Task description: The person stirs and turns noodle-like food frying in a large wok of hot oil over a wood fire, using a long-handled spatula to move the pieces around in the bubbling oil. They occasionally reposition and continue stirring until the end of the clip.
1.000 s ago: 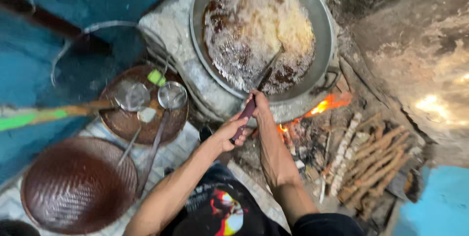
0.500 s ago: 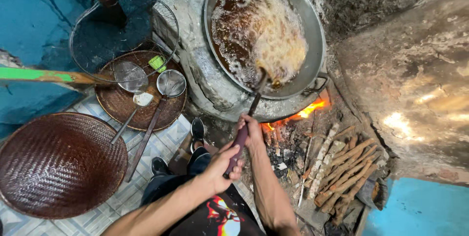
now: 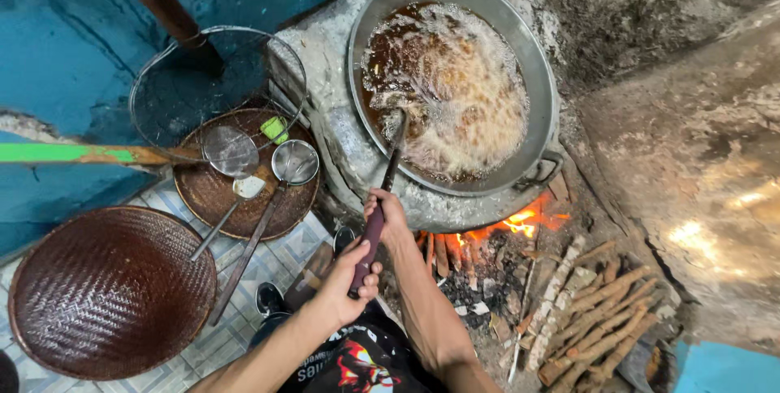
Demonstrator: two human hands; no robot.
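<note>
Hands (image 3: 367,251) on ladle (image 3: 388,173), wok-rim (image 3: 455,191) near.

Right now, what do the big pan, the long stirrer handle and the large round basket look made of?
Big pan: grey dull metal, likely aluminium or steel, by its matte sheen and riveted handles. Stirrer handle, gripped by left hand and right hand: dark maroon, smooth, maybe plastic or painted wood; the shaft toward the oil looks like dark metal. Round basket: woven brown strips, probably bamboo or rattan, weave clearly visible.

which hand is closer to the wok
Right. The right hand grips the ladle handle just below the wok rim; the left hand holds the handle's end, farther back.
</note>
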